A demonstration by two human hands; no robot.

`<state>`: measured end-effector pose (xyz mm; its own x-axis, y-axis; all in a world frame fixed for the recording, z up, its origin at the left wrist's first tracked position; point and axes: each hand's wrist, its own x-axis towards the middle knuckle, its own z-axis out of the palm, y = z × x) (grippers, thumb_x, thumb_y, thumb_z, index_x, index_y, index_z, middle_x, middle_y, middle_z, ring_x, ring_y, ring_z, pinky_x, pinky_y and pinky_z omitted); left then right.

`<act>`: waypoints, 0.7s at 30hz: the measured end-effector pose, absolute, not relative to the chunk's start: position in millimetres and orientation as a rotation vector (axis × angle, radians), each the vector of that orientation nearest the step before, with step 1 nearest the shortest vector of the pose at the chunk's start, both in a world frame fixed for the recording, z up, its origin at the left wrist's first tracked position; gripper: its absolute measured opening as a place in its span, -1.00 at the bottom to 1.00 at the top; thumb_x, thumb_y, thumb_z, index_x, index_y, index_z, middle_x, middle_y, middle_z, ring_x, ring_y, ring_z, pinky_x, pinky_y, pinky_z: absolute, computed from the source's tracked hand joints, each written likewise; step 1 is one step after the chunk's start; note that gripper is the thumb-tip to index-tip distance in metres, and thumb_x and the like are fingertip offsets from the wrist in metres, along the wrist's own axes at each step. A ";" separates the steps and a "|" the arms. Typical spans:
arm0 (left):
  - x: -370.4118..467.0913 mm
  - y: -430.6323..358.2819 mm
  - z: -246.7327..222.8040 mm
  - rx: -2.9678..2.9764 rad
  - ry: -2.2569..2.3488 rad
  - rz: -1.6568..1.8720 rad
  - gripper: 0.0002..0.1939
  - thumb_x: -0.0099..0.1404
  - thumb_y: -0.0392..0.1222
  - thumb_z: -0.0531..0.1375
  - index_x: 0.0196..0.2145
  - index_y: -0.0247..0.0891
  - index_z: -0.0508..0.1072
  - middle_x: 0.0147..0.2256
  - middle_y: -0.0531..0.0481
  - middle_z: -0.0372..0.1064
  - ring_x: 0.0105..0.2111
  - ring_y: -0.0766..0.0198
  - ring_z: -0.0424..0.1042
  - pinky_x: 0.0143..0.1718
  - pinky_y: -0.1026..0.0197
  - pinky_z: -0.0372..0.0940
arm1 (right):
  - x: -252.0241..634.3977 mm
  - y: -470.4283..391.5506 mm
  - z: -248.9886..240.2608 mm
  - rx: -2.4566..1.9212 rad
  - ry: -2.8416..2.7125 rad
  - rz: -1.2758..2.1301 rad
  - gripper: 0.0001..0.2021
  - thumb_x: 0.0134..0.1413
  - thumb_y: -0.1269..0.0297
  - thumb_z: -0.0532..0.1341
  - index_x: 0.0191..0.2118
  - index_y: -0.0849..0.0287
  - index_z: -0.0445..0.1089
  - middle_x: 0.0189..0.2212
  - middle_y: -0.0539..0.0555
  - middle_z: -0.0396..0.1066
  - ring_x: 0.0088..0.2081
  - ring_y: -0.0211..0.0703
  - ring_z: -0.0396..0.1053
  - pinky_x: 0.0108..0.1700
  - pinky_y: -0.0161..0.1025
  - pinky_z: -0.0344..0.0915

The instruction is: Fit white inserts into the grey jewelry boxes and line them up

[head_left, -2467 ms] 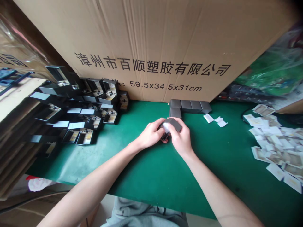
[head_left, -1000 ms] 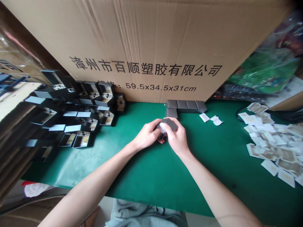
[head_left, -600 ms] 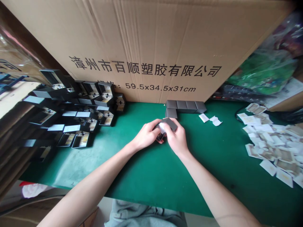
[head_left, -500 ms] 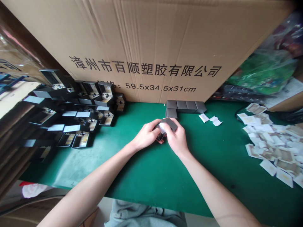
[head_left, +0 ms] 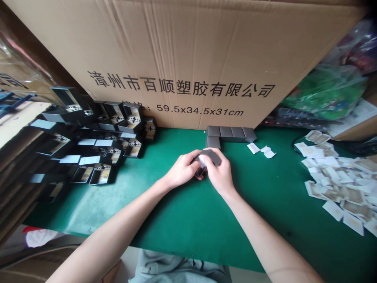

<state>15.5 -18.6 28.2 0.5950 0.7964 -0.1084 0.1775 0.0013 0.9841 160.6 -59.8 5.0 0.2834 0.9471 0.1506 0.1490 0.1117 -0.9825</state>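
Between my two hands, over the middle of the green table, is a small dark grey hinged box (head_left: 214, 157), its lid partly raised. My left hand (head_left: 184, 169) grips the box's left side with closed fingers. From the right, my right hand (head_left: 219, 169) is wrapped round it, thumb pressed at a white pad (head_left: 203, 159) in the opening. How the pad sits inside is hidden by the thumbs. Just beyond my hands stands a row of shut grey boxes (head_left: 231, 133). Two loose white pieces (head_left: 268, 152) lie to the right of that row.
Several open dark boxes (head_left: 100, 173) crowd the table's left side, some stacked. A heap of white and beige inserts (head_left: 338, 169) covers the right side. A large cardboard carton (head_left: 188, 51) walls off the back. Plastic bags (head_left: 330, 90) lie at the far right.
The grey box's lid has tilted slightly between my hands. Both hands stay in nearly the same place, still on the box.
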 end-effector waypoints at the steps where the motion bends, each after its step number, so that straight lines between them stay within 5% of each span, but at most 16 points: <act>1: 15.6 -18.7 28.3 1.526 0.854 0.595 -0.66 0.35 -0.23 0.06 0.04 -0.28 0.43 -0.37 0.01 0.48 -0.45 0.25 0.53 -0.40 0.23 0.49 | 160.6 -60.1 4.8 -1.330 -1.137 0.826 -0.73 0.13 0.07 0.27 -0.14 0.12 0.46 -0.21 0.05 0.53 -0.25 -0.13 0.46 -0.25 -0.27 0.40; 21: 15.5 -19.2 28.4 1.473 0.841 0.596 -0.65 0.35 -0.22 0.07 0.04 -0.28 0.44 -0.38 0.01 0.48 -0.44 0.24 0.53 -0.39 0.22 0.49 | 160.0 -60.9 7.6 -1.354 -1.133 0.812 -0.74 0.12 0.08 0.27 -0.16 0.13 0.47 -0.24 0.04 0.53 -0.25 -0.13 0.45 -0.26 -0.27 0.40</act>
<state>15.5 -19.2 28.4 0.5974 0.7924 -0.1235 0.1466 0.0435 0.9882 160.0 -60.9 7.6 0.2981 0.9433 0.1461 0.1650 0.0999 -0.9812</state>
